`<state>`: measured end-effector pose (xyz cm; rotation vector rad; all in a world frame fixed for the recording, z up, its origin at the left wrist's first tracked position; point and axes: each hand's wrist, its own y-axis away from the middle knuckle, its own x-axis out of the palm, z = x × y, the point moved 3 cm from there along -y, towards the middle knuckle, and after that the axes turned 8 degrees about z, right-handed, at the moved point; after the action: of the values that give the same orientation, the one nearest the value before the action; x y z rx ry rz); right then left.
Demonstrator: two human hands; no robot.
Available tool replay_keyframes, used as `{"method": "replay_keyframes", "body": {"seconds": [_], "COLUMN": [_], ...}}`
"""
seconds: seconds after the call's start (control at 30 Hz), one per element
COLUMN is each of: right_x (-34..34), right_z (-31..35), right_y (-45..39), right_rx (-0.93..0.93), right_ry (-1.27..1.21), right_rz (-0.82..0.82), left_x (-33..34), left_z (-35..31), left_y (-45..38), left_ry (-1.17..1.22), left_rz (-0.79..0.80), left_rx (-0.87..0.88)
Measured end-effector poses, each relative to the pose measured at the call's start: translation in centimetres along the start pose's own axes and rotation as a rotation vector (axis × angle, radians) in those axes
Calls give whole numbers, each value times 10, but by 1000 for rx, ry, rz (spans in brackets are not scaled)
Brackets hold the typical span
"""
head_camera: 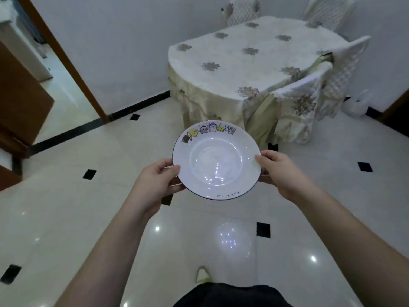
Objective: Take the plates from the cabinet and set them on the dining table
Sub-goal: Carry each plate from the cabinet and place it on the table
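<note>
White soup plate (217,160) gripped level by left hand (155,180) and right hand (281,173); table (254,63) at twelve o'clock, well apart.

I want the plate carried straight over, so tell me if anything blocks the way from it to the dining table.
Nothing visible does. Both the left hand and the right hand hold the plate over bare tiled floor, and the dining table stands just ahead. Covered chairs crowd its right side, but the near left edge is open.
</note>
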<state>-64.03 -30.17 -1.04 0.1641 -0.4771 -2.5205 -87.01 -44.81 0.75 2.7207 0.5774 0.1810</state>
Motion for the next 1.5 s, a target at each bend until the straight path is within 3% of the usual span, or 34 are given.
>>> {"method": "replay_keyframes", "body": {"seconds": [0.3,0.6,0.93,1.13,1.5], "right_x": [-53,-170,-290,-309,-333], "right_z": [22,44,102,112,142], "right_y": [-58,-141,-250,-321,-481], "right_rx": [-17,-64,-94,-62,62], "right_ry": [-137,-197,-150,-171,-47], "right_rz": [-227,-323,-261,-209,-175], "left_x": [45,154,248,260,253], "left_z": [-50,-81,-123,-132,-142], "left_y": [-124,-250,-363,-423,-583], "left_ry": [-46,-48,-8,-5,74], "left_rz": [175,252,225,130,139], "left_rx": [-31,-23,-17,-62,-90]}}
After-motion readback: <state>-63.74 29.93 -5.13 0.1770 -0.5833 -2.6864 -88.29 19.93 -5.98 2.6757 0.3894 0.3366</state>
